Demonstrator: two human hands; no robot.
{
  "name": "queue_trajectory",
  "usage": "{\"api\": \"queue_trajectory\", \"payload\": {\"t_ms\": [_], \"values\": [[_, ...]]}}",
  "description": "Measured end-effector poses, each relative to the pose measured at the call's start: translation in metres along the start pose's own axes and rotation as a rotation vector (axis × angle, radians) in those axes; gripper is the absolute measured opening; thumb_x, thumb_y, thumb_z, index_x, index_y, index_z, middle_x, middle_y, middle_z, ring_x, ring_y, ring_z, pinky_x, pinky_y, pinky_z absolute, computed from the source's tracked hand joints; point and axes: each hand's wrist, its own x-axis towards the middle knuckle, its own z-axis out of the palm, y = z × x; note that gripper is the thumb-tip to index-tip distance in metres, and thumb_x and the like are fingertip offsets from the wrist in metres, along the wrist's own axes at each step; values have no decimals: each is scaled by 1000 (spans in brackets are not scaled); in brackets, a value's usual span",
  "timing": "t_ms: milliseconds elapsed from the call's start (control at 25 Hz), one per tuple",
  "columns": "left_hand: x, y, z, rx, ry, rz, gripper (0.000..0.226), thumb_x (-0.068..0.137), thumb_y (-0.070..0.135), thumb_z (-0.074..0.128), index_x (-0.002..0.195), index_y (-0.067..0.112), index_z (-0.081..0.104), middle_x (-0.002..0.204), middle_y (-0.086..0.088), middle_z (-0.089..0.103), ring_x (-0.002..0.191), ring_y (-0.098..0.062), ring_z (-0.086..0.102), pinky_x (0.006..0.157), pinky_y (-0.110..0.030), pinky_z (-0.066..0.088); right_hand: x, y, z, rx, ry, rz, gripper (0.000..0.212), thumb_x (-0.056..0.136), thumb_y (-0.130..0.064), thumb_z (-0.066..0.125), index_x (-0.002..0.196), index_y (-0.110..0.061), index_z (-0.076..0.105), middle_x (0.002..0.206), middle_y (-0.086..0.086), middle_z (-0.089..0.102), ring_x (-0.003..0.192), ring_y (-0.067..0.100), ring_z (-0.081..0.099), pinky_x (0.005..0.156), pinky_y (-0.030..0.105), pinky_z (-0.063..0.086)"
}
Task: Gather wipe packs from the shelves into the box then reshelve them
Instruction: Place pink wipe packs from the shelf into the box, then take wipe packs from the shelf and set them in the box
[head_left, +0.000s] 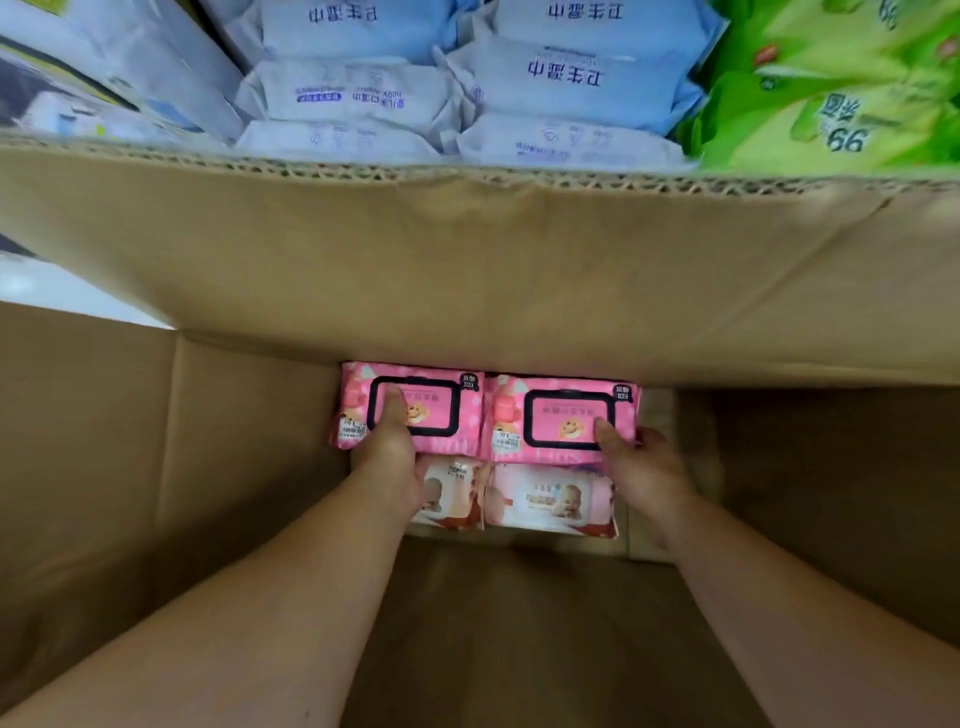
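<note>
upside down, a green pack (841, 119) reads "66", a blue pack (582, 78) "卫生湿巾", a white pack (353, 96) "baby wipes".

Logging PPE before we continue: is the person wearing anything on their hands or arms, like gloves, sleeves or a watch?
No. The left hand and right hand are ungloved. The left forearm and right forearm are uncovered down to the frame edge: no sleeve, watch or wristband shows. Most fingers are hidden, so rings cannot be ruled out.
</note>
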Motion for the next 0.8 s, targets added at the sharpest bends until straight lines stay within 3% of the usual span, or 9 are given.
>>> {"api": "queue_trajectory", "payload": {"t_ms": [120,240,320,400,480,560,640,720,800], "values": [[-42,8,-1,298,-4,-52,52,100,46,58,141,16,49,129,-14,53,107,-33,60,103,-49,51,-40,-21,-14,-217,45,-18,23,97,-41,58,105,-20,54,97,0,62,78,16,58,72,29,43],[-110,23,-16,568,-137,34,47,95,53,60,132,23,57,124,-6,59,108,-25,60,101,-46,53,-105,-54,-35,-145,-7,-120,22,95,-42,60,109,-25,59,103,-6,68,82,7,61,69,28,43],[-161,39,-27,633,-223,127,34,95,51,57,120,29,62,113,1,65,101,-17,61,104,-45,49,-152,-78,-50,-88,-28,-145,27,94,-43,61,117,-30,56,109,-10,66,93,7,61,74,26,44],[-210,57,-40,699,-286,254,34,92,52,57,119,33,64,113,7,68,106,-13,62,109,-47,45,-198,-105,-62,-46,-23,-176,36,95,-44,60,127,-30,54,118,-9,62,104,9,58,79,22,42],[-259,73,-50,755,-340,366,27,91,52,57,111,38,69,112,6,73,110,-15,65,109,-47,46,-239,-127,-73,0,-43,-192,40,96,-41,59,133,-26,55,127,-8,61,111,8,56,72,10,41],[-305,89,-57,764,-402,441,18,95,47,58,106,40,70,110,9,75,110,-13,67,107,-42,47,-275,-148,-82,11,-56,-200,42,99,-38,56,138,-23,54,132,-7,58,107,4,55,61,3,40],[-342,105,-63,792,-437,504,34,92,54,60,123,40,64,120,15,69,116,-8,63,108,-40,47,-304,-167,-89,15,-59,-238,40,100,-35,55,138,-22,53,129,-7,58,96,-4,54,61,0,39],[-368,125,-67,864,-448,629,45,94,55,59,136,40,57,130,18,62,121,-4,57,109,-35,45,-329,-187,-95,-4,-76,-315,45,99,-36,56,141,-23,50,133,-7,57,107,-1,56,71,2,40],[-383,155,-66,922,-442,795,41,98,48,58,137,36,57,131,20,58,122,0,53,102,-23,42,-343,-209,-101,-80,-77,-419,50,97,-41,57,144,-26,47,142,-9,54,125,5,51,93,12,39]]}}
